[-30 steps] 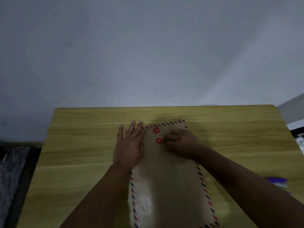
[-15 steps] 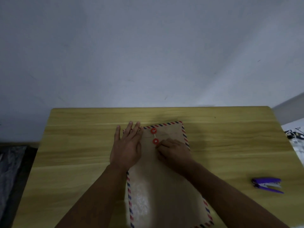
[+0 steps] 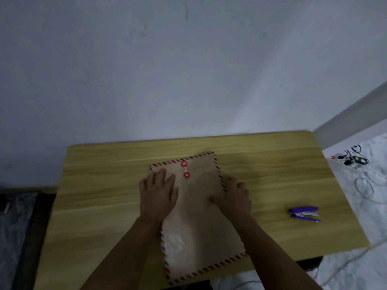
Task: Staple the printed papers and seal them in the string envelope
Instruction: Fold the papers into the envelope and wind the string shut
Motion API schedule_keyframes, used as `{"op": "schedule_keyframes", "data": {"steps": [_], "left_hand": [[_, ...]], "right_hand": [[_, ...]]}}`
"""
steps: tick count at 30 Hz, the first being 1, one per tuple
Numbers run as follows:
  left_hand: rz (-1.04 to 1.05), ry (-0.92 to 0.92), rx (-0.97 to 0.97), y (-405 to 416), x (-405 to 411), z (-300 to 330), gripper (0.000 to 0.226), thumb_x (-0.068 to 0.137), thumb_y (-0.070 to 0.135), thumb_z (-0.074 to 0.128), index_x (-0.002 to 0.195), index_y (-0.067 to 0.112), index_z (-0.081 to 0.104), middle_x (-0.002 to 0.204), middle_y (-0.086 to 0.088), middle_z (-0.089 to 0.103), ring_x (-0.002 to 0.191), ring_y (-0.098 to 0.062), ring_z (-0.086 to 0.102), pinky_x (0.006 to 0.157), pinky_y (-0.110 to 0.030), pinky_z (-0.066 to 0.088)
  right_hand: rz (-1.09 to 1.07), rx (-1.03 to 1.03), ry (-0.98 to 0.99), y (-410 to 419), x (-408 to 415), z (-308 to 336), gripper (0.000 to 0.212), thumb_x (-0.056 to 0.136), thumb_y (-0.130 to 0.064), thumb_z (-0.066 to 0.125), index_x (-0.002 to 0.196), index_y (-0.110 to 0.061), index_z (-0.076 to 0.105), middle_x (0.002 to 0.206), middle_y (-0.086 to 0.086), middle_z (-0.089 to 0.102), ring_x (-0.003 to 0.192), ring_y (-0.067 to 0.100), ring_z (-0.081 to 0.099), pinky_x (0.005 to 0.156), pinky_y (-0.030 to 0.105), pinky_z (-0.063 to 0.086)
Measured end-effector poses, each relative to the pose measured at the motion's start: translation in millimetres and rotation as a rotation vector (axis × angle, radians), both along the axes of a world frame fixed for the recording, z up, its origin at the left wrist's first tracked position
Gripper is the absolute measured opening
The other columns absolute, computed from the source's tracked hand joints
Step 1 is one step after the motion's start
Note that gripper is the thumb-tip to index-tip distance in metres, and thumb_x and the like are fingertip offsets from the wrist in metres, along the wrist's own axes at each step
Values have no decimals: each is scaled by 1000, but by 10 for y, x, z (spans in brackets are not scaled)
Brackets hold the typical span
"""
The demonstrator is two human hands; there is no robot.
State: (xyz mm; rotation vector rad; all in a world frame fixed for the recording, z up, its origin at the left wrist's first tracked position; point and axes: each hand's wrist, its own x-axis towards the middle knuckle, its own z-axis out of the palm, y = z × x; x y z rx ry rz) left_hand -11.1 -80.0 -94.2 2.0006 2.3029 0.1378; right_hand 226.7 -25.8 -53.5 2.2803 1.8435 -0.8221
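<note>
A brown string envelope (image 3: 201, 222) with a red and blue striped border lies flat on the wooden table (image 3: 100, 195). Its flap is down, and a thin string runs between its two red buttons (image 3: 185, 169) and trails below them. My left hand (image 3: 158, 192) rests flat, fingers spread, on the envelope's upper left part. My right hand (image 3: 235, 195) lies flat at the envelope's right edge, thumb on the paper. The printed papers are not visible. A purple stapler (image 3: 304, 214) sits on the table to the right, apart from both hands.
The table's back edge meets a pale wall (image 3: 188, 70). Off the right edge, on a white surface, lie dark cables and a small device (image 3: 351, 159). The envelope's near end overhangs the table's front edge. Dark floor shows at the left.
My right hand has left the lower red button and moved right to the envelope's edge. The left hand has slid a little down. The view has shifted, bringing the stapler fully in.
</note>
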Motion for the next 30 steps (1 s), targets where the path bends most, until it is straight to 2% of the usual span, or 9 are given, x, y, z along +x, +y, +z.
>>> {"op": "schedule_keyframes", "data": {"steps": [6, 8, 11, 15, 19, 21, 24, 27, 30], "left_hand": [[87, -100, -154, -123, 248, 86, 58, 95, 59, 43, 144, 28, 53, 155, -8, 43, 139, -35, 39, 100, -53, 41], [100, -174, -215, -105, 304, 190, 60, 97, 64, 39, 146, 30, 49, 162, -8, 35, 149, -34, 29, 108, -54, 35], [141, -356, -307, -66, 380, 368, 70, 94, 75, 33, 151, 35, 43, 167, -4, 29, 155, -28, 20, 118, -53, 27], [288, -945, -333, 59, 538, 879, 101, 72, 90, 38, 151, 27, 49, 156, -2, 50, 140, -23, 49, 115, -42, 42], [436, -1453, -374, 118, 697, 1556, 73, 81, 80, 57, 141, 38, 55, 141, 9, 57, 127, -21, 56, 107, -48, 49], [449, -1616, -348, 134, 728, 1871, 46, 87, 73, 58, 119, 41, 64, 123, 13, 68, 118, -19, 63, 102, -46, 51], [481, -1741, -296, 177, 687, 2174, 38, 88, 67, 64, 108, 34, 67, 110, 5, 72, 110, -26, 67, 98, -46, 53], [579, -1717, -192, 240, 560, 2298, 23, 98, 39, 58, 104, 17, 64, 107, -13, 68, 97, -31, 65, 82, -43, 50], [600, -1603, -105, 276, 410, 2307, 18, 93, 17, 49, 97, 9, 64, 96, -17, 63, 87, -29, 58, 76, -44, 46]], "right_hand": [[-179, -60, 190, 18, 45, 14, 83, 61, -38, 81, 135, -26, 45, 126, 4, 62, 120, 31, 57, 87, 41, 44], [-180, -30, 312, -1, 106, 57, 61, 68, -23, 74, 127, -21, 61, 112, 3, 71, 109, 29, 66, 83, 38, 53], [-122, -17, 411, -83, 154, 259, 32, 75, -16, 69, 105, -21, 77, 86, -8, 72, 93, 17, 72, 71, 28, 51], [-45, 82, 516, -113, 112, 719, 23, 78, -18, 69, 98, -20, 81, 76, -14, 74, 67, -8, 64, 61, 24, 51], [81, 242, 564, -138, -124, 1310, 15, 85, -17, 68, 73, -23, 75, 58, -13, 63, 53, -1, 55, 54, 25, 42], [118, 302, 616, -181, -284, 1555, 18, 92, -28, 66, 77, -24, 76, 68, -9, 71, 63, 5, 65, 59, 26, 50], [136, 312, 660, -248, -489, 1771, 23, 89, -23, 65, 107, -20, 79, 100, -5, 78, 90, 7, 71, 80, 25, 56], [151, 283, 775, -323, -599, 1946, 36, 86, -34, 70, 120, -21, 74, 113, -5, 76, 99, 6, 70, 90, 28, 58], [182, 317, 768, -309, -540, 2014, 43, 87, -41, 71, 125, -21, 71, 119, -6, 72, 103, 4, 67, 93, 27, 55]]}}
